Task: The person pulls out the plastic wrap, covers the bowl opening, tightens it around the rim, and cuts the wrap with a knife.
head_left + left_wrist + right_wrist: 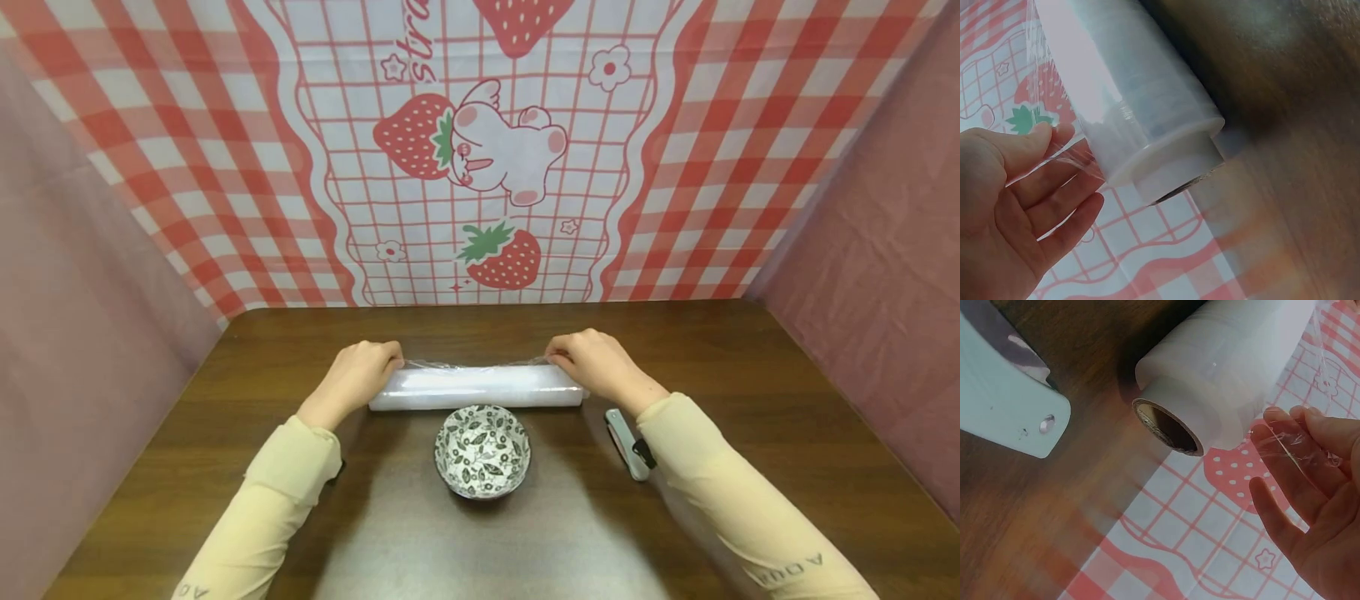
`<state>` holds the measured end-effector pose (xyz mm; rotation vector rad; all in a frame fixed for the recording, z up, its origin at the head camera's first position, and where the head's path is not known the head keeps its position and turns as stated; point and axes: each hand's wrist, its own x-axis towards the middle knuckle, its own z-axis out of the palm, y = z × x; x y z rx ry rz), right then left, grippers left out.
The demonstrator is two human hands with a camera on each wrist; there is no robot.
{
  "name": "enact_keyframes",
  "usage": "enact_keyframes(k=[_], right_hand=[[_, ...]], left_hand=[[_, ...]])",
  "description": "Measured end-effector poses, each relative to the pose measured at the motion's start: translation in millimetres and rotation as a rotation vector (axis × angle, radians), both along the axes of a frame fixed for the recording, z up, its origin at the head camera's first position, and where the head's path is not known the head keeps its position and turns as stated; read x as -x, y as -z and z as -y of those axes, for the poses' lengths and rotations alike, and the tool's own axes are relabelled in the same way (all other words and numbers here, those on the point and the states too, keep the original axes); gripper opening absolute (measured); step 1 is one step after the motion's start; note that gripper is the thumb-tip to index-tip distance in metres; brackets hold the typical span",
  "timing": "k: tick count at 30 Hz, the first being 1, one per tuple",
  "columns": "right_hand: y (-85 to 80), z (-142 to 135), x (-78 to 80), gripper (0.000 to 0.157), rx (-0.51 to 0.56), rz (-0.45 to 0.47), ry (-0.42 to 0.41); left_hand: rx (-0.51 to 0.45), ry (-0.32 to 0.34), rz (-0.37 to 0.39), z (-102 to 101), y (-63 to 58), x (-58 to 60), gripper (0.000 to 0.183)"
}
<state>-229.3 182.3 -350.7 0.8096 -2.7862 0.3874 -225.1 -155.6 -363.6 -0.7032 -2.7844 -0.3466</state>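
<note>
A roll of clear plastic wrap (476,387) lies crosswise on the table, just behind a bowl (482,452) with a black leaf pattern. At the roll's left end my left hand (362,371) pinches the loose film edge between thumb and index finger; the left wrist view shows the film (1041,75) stretched from that pinch. My right hand (596,362) pinches the film's other corner near the right end. In the right wrist view, crumpled film (1297,447) lies across its fingers, and the roll's hollow core (1169,428) faces the camera.
A folding knife with a pale grey-green handle (621,442) lies right of the bowl, close to my right sleeve. Behind the brown wooden table (262,350) hangs a red checked cloth (225,150) with strawberries. Pink curtains (82,275) flank both sides.
</note>
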Motion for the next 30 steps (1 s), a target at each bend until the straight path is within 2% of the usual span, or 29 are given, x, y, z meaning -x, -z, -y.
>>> enact_keyframes(k=[7,12,17,21,26,30], right_hand=[[2.3,-0.8,2.6,0.009,-0.015,0.024,-0.002],[1.6,-3.0,2.0,0.009,-0.045,0.084,-0.033],[1.4,-4.6,1.1,0.017,-0.053,0.115,-0.044],[3.5,-4.6,1.1,0.019,-0.073,0.065,-0.064],[4.6,-3.4,1.5,0.006,-0.087,-0.023,-0.091],[2.4,-2.6,3.2,0.005,-0.073,-0.043,-0.095]], left_hand=[[0.024,-0.027,0.064,-0.8,-1.6,0.3,0.011],[0.009,0.001,0.113,1.4,-1.2,-2.8,0.019],[0.02,0.011,0.138,4.0,-0.1,-3.8,0.025],[0.049,0.031,0.128,4.7,1.8,-3.2,0.03],[0.053,0.063,0.1,5.3,4.0,-2.8,0.02],[0.041,0.078,0.075,6.2,3.3,-2.1,0.015]])
